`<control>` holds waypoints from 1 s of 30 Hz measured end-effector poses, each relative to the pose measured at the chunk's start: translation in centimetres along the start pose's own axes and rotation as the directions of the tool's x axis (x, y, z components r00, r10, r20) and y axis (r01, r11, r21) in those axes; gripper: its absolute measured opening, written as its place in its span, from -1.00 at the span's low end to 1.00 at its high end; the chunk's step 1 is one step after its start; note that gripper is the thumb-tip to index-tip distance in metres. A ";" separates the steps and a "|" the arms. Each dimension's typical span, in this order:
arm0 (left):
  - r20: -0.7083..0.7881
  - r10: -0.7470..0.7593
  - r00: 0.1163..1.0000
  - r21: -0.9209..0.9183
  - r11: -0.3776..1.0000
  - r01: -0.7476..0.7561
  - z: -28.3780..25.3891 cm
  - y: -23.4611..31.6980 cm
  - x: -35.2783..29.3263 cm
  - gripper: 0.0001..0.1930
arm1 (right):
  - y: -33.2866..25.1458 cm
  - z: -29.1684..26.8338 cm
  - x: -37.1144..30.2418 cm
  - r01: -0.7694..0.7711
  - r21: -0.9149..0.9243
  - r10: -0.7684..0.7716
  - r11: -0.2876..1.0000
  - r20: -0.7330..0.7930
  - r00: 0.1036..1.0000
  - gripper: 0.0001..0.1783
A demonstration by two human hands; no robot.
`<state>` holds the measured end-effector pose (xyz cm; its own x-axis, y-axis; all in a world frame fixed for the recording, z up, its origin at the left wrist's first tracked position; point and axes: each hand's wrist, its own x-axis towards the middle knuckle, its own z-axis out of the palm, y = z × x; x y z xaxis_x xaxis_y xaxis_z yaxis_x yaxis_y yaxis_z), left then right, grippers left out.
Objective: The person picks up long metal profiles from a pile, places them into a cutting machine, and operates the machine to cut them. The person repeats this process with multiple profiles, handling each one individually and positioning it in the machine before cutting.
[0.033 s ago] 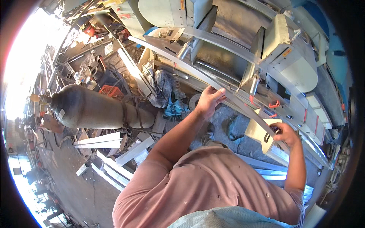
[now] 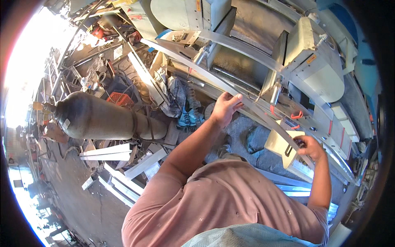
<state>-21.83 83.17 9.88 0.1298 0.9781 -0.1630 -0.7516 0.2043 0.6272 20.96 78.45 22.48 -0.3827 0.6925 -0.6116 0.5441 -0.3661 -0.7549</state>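
Silvery metal, long, flat and narrow: the strip point(image 2: 263, 114) slants across the front of a pale, boxy machine point(image 2: 317, 76), left hand point(image 2: 225, 110) pinching it mid-length, right hand point(image 2: 311, 149) gripping near its lower end! Dusty floor point(image 2: 74, 185) opens out lower left, below a rounded cylinder point(image 2: 98, 117); beside that, an orange-red lattice crate point(image 2: 119, 99), contents too small to tell.

Between the left hand point(image 2: 225, 110) and the right hand point(image 2: 312, 148), open room lies on the body's side of the long metal strip point(image 2: 205, 73), above the dark ground point(image 2: 236, 133). A cream box point(image 2: 271, 142) narrows this gap near the right hand. Beyond the strip, a red-tipped clamp point(image 2: 276, 94) and pale machine housing point(image 2: 317, 72) obstruct reach; leftward, a large cylinder point(image 2: 98, 117) blocks low passage.
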 end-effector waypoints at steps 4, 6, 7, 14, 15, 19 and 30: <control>-0.092 0.110 0.990 -0.079 0.990 -0.117 -2.1 4.1 4.5 -0.68 | 2.5 -5.4 -1.8 -0.105 0.030 0.105 0.994 0.005 0.994 0.06; -0.117 0.189 0.975 -0.096 0.975 -0.200 -3.3 6.9 6.1 -0.71 | 3.8 -7.8 -3.0 -0.141 0.039 0.142 0.989 -0.028 0.989 0.11; -0.073 0.280 0.957 -0.133 0.948 -0.287 -3.9 8.1 6.8 -0.73 | 4.5 -8.8 -3.4 -0.160 0.032 0.161 0.987 -0.041 0.986 0.11; -0.174 0.371 0.912 -0.105 0.914 -0.392 -7.2 15.0 11.2 -0.43 | 8.3 -14.7 -4.0 -0.284 -0.060 0.270 0.957 -0.174 0.947 0.15; -0.192 0.377 0.906 -0.127 0.906 -0.404 -7.6 15.3 11.6 -0.42 | 8.7 -15.3 -4.0 -0.269 -0.071 0.253 0.961 -0.176 0.951 0.14; -0.141 0.453 0.880 -0.232 0.849 -0.475 -8.2 14.7 13.6 -0.48 | 9.9 -16.8 -3.3 -0.247 -0.249 0.158 0.936 -0.330 0.931 0.09; -0.268 0.096 0.959 -0.037 0.993 -0.110 -3.5 -0.3 21.4 -0.77 | 10.9 -18.3 6.7 -0.132 -0.691 -0.366 0.711 -0.524 0.769 0.03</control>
<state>-21.05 103.90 3.56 -0.1210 0.9461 -0.3005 -0.7850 0.0941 0.6123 38.02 90.42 14.47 -0.1021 0.9923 -0.0697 0.9533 0.0776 -0.2920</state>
